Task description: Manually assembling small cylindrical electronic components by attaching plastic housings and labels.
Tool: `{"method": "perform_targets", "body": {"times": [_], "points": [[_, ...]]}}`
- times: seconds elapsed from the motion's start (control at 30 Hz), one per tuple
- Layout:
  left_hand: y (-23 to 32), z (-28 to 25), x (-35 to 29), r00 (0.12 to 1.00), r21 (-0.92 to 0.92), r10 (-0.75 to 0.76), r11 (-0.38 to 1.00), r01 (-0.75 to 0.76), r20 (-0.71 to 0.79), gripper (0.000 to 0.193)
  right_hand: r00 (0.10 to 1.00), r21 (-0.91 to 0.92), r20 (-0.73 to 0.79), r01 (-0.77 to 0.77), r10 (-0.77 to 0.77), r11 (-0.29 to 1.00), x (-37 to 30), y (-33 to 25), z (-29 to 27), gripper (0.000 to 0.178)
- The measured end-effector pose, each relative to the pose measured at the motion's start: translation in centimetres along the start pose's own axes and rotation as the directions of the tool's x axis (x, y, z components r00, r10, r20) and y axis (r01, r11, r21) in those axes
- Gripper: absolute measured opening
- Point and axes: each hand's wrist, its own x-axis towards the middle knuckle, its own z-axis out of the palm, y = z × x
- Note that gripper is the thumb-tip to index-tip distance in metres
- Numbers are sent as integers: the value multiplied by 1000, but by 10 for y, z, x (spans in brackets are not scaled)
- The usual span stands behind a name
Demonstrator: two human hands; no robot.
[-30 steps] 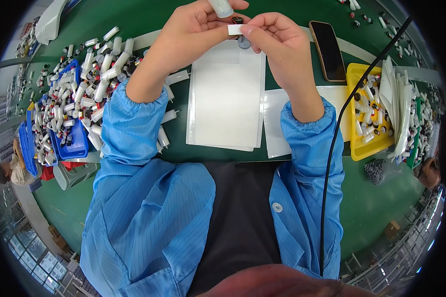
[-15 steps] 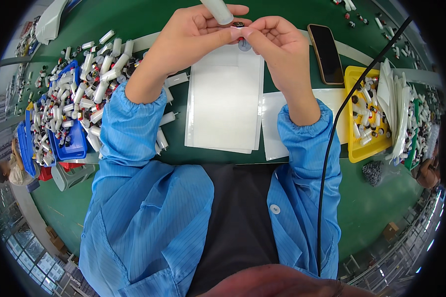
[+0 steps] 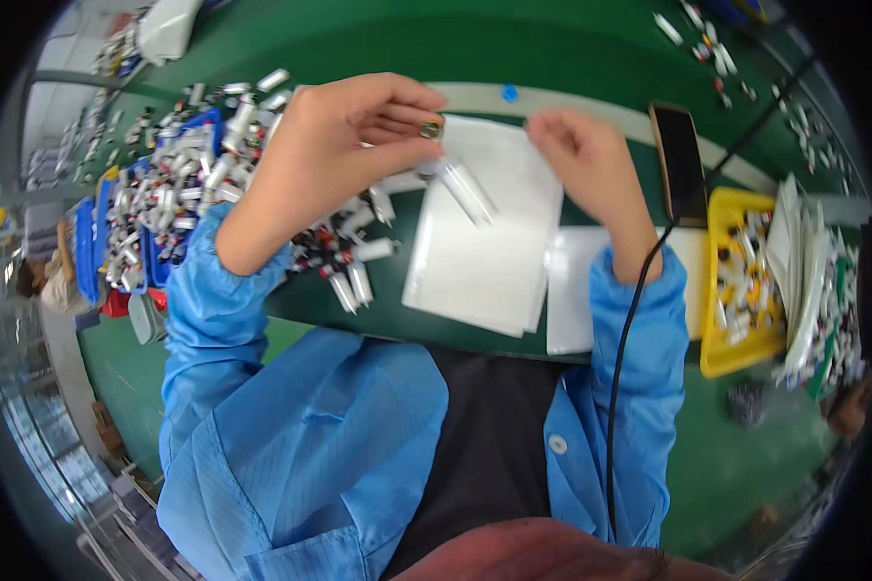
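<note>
Head view, left hand: one bare left hand (image 3: pixel 344 126); thumb and fingertips clamped on one small round dark-and-gold part (image 3: pixel 431 129)
Tube: one translucent white plastic cylinder (image 3: pixel 469 194); slants just below the left thumb, over the sheets; whether it joins the part, cannot tell
Right hand: one bare right hand (image 3: pixel 586 150); fingers curled, blurred; whether thumb and fingertips meet, cannot tell
Sheets: one central stack of white rectangular sheets (image 3: pixel 484 261), at least two; more white sheeting at its right
Trays: one yellow plastic tray (image 3: pixel 715 349), right; at least two blue plastic trays (image 3: pixel 86 247), left, beside white cylindrical pieces (image 3: pixel 189 174) beyond counting
Phone: one black-screened rectangular phone (image 3: pixel 679 160)
</note>
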Motion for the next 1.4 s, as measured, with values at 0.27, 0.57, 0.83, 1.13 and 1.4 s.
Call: {"method": "perform_targets", "body": {"times": [0.27, 0.57, 0.83, 1.13, 1.4], "points": [[-138, -160, 107, 974, 634, -225, 748, 194, -33, 38, 962, -416, 19, 254, -271, 873, -8, 4, 21, 19], [-267, -139, 220, 983, 921, 157, 388, 31, -99, 52, 960, -442, 103, 278, -259, 853, -9, 3, 18, 18], [-287, -159, 239, 996, 906, -60, 414, 86, -67, 31, 934, -389, 110, 355, -339, 850, -8, 5, 15, 16], [-63, -93, 123, 989, -597, -140, 791, 134, 36, 18, 952, -514, -34, 245, -305, 822, -9, 1, 18, 20], [1, 38, 54, 954, -944, -84, 138, 299, 289, 27, 581, -50, -570, 681, -580, 731, -7, -27, 35, 55]]}}
